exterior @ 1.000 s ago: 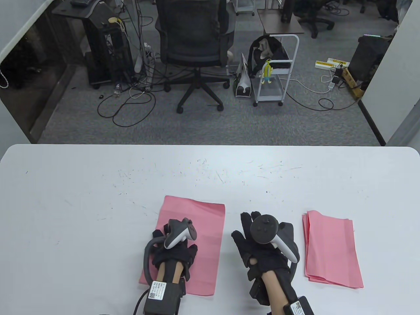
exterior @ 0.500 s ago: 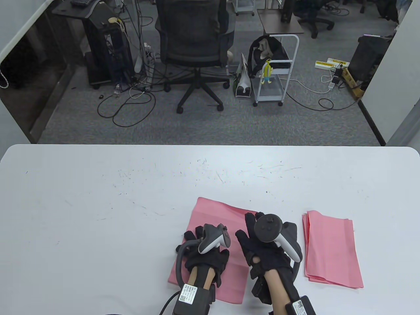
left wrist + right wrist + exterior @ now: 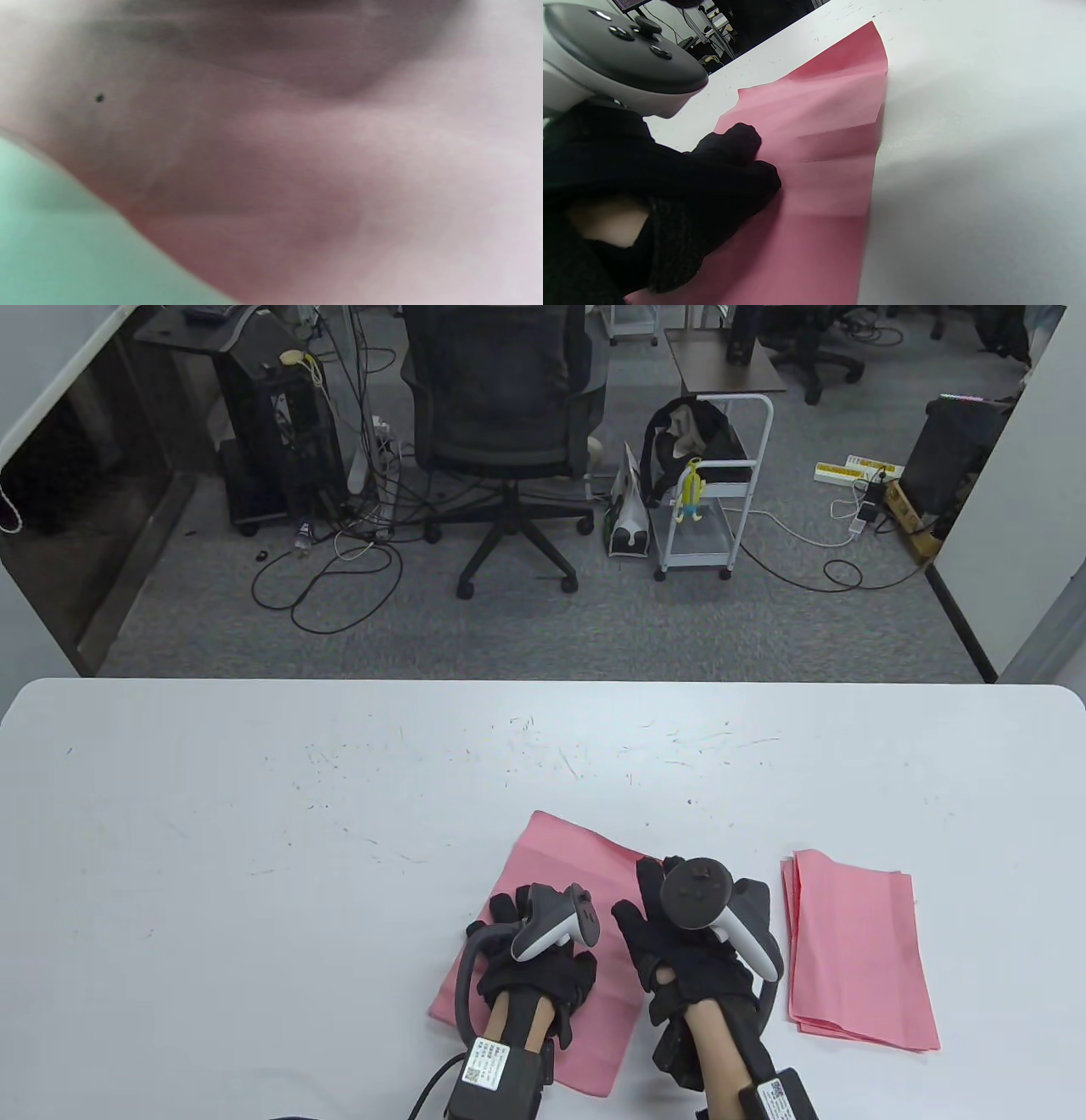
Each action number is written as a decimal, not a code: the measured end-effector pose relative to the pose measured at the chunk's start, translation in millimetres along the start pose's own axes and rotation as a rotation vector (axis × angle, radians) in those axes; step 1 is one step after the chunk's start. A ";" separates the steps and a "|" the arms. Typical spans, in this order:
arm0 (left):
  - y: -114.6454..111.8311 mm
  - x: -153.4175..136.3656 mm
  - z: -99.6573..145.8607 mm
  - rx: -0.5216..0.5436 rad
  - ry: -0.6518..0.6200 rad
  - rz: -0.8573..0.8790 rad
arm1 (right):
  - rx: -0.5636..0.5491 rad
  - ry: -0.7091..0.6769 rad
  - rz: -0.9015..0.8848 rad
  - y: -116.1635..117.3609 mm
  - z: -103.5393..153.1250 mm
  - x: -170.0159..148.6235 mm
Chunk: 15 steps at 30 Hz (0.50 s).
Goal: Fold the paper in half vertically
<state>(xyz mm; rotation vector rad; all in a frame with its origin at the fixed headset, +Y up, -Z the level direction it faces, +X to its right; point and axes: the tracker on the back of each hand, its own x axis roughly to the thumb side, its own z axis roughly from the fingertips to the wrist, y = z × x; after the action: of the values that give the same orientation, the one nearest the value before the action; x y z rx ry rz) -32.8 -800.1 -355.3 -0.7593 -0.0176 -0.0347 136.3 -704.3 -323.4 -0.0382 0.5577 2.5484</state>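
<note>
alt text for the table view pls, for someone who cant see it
Two gloved hands rest on a pink paper sheet lying askew near the front edge of a white table: the left hand on its middle, the right hand at its right side. A stack of pink sheets lies to the right.

My left hand [image 3: 534, 959] rests flat on the pink paper [image 3: 556, 865], which lies skewed on the white table [image 3: 254, 814], far corner pointing away. My right hand [image 3: 687, 950] lies spread just beside it, fingers over the sheet's right edge. A stack of pink sheets [image 3: 857, 950] sits apart to the right.
</note>
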 end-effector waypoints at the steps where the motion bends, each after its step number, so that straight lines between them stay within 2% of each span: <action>1: 0.4 0.1 -0.4 -0.001 -0.004 -0.005 | 0.000 0.001 -0.001 0.2 0.4 0.3; 15: 3.8 3.2 -6.3 -0.025 -0.137 -0.020 | 0.017 0.012 -0.019 0.0 -1.9 -3.9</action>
<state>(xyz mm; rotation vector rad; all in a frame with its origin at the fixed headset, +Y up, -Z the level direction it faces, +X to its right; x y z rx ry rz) -29.5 -801.8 -362.4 -0.7851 -0.1551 -0.0022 139.5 -707.0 -324.6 -0.0522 0.5810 2.5259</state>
